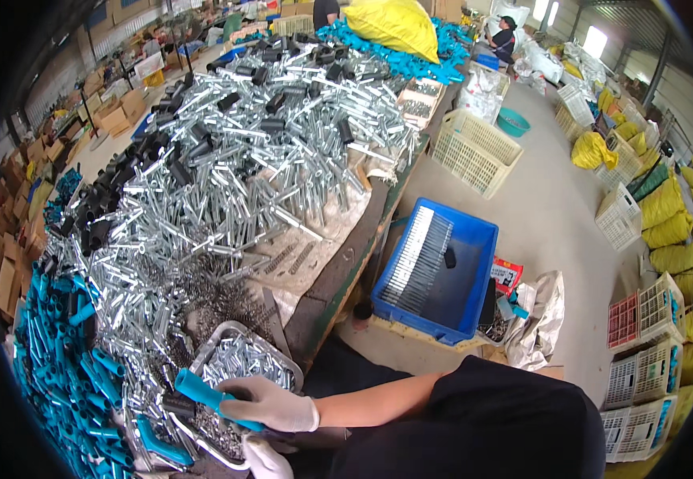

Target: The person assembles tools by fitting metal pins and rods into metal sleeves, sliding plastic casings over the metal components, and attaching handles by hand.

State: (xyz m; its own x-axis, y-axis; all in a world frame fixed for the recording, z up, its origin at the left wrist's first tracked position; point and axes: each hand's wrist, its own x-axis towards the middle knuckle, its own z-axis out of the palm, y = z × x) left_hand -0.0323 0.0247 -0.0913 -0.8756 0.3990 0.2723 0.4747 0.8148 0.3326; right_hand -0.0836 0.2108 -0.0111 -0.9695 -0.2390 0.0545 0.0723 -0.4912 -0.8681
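My right hand (270, 405), in a white glove, is closed around a teal pistol-shaped plastic piece (196, 389). The tube end of the piece points to the left. Just below, my left hand (266, 460), also gloved, shows only in part at the lower edge; its fingers are too hidden to read. Under and beyond the hands sits a metal tray (293, 369) of small silver metal parts (238, 357). Another teal pistol-shaped piece (159, 444) lies left of the tray, beside a black sleeve (177, 405).
Silver metal rods (258, 160) heap over the table, with teal plastic parts (59, 367) at left and a yellow sack (394, 28) at the far end. Right of the table stands a blue bin (474, 271) with rods in a row. Beyond is a cream crate (478, 152).
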